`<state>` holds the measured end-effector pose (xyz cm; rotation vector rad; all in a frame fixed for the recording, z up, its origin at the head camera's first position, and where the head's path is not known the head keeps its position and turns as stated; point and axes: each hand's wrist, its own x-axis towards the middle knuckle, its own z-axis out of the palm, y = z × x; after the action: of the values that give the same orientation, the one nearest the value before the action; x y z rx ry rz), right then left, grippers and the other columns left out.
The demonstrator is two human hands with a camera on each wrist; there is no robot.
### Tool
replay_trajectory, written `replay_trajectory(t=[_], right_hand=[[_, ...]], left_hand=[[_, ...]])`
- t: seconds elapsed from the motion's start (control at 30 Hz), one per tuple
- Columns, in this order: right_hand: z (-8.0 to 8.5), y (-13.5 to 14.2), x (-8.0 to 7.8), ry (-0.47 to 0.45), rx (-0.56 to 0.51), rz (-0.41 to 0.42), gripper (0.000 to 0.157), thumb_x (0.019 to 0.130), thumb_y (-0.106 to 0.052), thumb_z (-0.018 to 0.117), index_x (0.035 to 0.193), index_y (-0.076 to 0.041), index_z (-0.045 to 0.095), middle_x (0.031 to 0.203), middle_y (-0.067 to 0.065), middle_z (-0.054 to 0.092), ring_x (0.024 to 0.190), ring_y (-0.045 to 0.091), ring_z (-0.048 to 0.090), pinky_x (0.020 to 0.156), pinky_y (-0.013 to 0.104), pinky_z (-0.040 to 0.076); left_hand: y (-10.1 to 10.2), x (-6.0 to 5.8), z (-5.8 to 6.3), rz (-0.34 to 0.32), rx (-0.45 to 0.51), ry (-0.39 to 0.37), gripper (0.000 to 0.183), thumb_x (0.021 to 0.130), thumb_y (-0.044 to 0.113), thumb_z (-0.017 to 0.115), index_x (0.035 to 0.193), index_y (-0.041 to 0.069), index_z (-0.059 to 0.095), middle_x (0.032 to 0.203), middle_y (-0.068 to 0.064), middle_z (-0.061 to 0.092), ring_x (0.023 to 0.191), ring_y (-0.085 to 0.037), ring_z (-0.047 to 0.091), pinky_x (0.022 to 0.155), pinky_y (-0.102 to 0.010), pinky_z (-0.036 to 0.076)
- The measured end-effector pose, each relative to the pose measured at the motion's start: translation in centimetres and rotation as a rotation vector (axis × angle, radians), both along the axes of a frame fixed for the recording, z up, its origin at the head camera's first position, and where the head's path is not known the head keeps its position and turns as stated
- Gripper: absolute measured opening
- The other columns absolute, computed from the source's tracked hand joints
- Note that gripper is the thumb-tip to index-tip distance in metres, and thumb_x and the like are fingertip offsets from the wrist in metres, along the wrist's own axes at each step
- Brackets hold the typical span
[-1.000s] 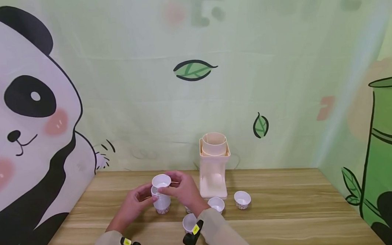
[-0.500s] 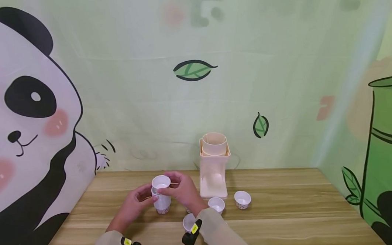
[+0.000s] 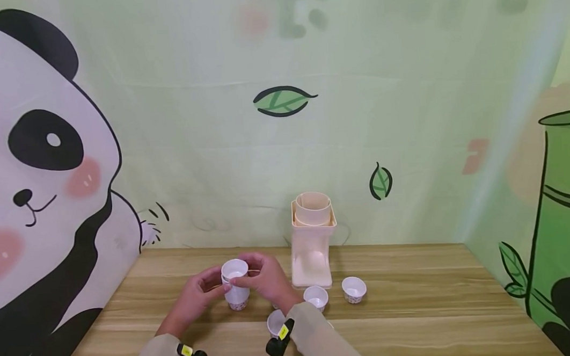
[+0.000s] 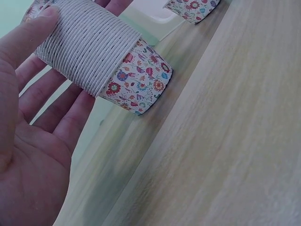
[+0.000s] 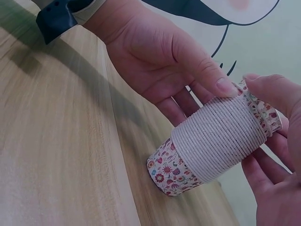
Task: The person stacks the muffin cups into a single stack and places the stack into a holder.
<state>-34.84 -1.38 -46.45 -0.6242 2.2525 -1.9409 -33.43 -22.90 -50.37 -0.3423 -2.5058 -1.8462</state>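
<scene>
A tall stack of nested paper baking cups (image 3: 237, 294), floral at the base with many white rims above, stands between both hands. My left hand (image 3: 194, 296) grips it from the left side, thumb in front and fingers behind; the left wrist view shows the thumb across the rims (image 4: 84, 47). From the right, my right hand (image 3: 267, 282) pinches the topmost floral cups (image 5: 264, 113) between thumb and fingers. These sit at the stack's upper end, their pattern showing above the white rims. The stack's base is right at the wooden table.
A pale pink holder (image 3: 310, 257) with a round tube (image 3: 312, 209) on top stands behind, near the backdrop. Single baking cups lie around: one on the right (image 3: 354, 290), one before the holder (image 3: 316, 298), one (image 3: 275, 322) partly behind the right wrist's black camera (image 3: 280, 339).
My right hand has moved slightly down, lowering the top cups onto the stack, so the gap between them has narrowed. My left hand keeps its grip.
</scene>
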Motion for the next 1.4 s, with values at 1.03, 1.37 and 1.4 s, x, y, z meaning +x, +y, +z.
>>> replay_trajectory(t=[1.03, 1.37, 1.4], right_hand=[[-0.44, 0.0, -0.12, -0.016, 0.033, 0.03, 0.043, 0.086, -0.017, 0.084, 0.127, -0.01, 0.07, 0.123, 0.006, 0.074, 0.109, 0.02, 0.07, 0.095, 0.036, 0.06], [-0.03, 0.07, -0.02, -0.049, 0.03, 0.04, 0.041, 0.084, -0.016, 0.085, 0.123, -0.012, 0.073, 0.118, 0.002, 0.076, 0.104, 0.014, 0.069, 0.091, 0.031, 0.059], [0.02, 0.05, 0.0, -0.051, 0.03, 0.035, 0.042, 0.084, -0.016, 0.086, 0.123, -0.012, 0.073, 0.118, 0.003, 0.076, 0.104, 0.015, 0.069, 0.091, 0.032, 0.059]], left_hand=[[-0.14, -0.36, -0.67, -0.009, 0.031, -0.004, 0.059, 0.092, 0.03, 0.078, 0.144, 0.009, 0.058, 0.14, -0.015, 0.064, 0.131, -0.033, 0.06, 0.107, -0.038, 0.054], [-0.16, -0.39, -0.6, 0.0, 0.027, -0.01, 0.059, 0.092, 0.03, 0.078, 0.143, 0.009, 0.058, 0.141, -0.014, 0.064, 0.133, -0.034, 0.059, 0.111, -0.049, 0.05], [-0.14, -0.39, -0.6, 0.003, 0.03, -0.014, 0.059, 0.091, 0.03, 0.079, 0.143, 0.009, 0.058, 0.141, -0.014, 0.064, 0.133, -0.034, 0.059, 0.111, -0.047, 0.05]])
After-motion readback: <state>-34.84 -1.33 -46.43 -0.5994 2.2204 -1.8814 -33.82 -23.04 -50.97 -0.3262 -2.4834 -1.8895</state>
